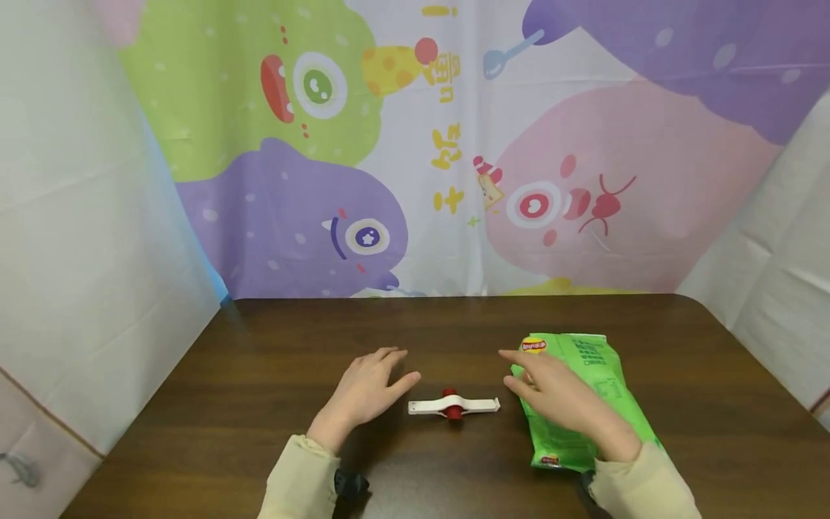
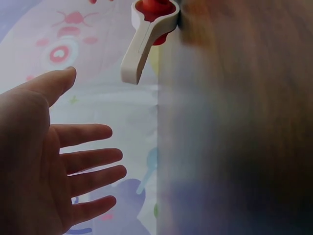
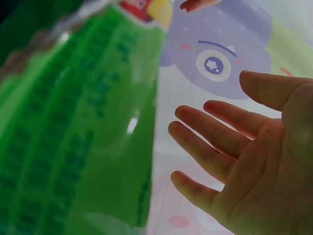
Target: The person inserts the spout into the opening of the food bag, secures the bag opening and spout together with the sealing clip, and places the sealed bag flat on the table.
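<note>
While the left hand [image 1: 365, 389] and right hand [image 1: 561, 396] are hovering, fingers apart, a white-and-red gadget [image 1: 454, 405] is lying between them on the counter [image 1: 447, 328], long axis hand-to-hand — green bag [image 1: 601, 371] beneath the right.

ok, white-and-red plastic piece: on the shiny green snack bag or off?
Off: the plastic piece lies on the dark brown table, a bare gap showing between it and the green bag in the head view.

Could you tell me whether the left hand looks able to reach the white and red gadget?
Probably yes: the left hand's grip is empty and close beside the white and red gadget, with only bare tabletop between them; the green bag lies on the gadget's other side.
</note>
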Action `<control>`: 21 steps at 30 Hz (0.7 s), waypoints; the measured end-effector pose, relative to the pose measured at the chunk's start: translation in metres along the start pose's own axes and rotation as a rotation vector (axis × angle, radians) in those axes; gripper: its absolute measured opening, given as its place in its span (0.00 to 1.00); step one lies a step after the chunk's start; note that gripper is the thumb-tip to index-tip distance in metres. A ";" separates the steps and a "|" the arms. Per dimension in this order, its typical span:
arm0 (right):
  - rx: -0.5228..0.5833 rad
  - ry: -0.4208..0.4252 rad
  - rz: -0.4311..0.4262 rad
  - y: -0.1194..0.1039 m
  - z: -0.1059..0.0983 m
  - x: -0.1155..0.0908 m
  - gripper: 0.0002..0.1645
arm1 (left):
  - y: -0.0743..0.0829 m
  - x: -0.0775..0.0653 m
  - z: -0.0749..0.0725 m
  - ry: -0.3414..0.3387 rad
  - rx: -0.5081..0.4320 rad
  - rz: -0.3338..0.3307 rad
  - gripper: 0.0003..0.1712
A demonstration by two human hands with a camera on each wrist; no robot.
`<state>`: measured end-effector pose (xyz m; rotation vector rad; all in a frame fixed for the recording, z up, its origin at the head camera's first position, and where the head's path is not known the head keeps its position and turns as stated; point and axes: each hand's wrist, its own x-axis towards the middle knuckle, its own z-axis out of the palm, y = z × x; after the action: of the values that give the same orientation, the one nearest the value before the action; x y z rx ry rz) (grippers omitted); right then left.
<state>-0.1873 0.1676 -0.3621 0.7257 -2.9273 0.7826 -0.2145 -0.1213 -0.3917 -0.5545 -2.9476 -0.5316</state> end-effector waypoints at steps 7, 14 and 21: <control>0.022 -0.030 0.004 -0.004 0.006 0.001 0.29 | 0.003 0.001 0.001 -0.029 -0.013 0.023 0.33; 0.038 -0.052 0.002 -0.007 0.008 -0.001 0.29 | 0.007 0.000 0.004 -0.064 -0.016 0.037 0.32; 0.038 -0.059 0.002 -0.009 0.011 0.000 0.28 | 0.011 -0.001 0.005 -0.094 -0.006 0.054 0.33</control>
<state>-0.1820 0.1556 -0.3671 0.7626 -2.9733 0.8336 -0.2093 -0.1103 -0.3929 -0.6764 -3.0097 -0.5236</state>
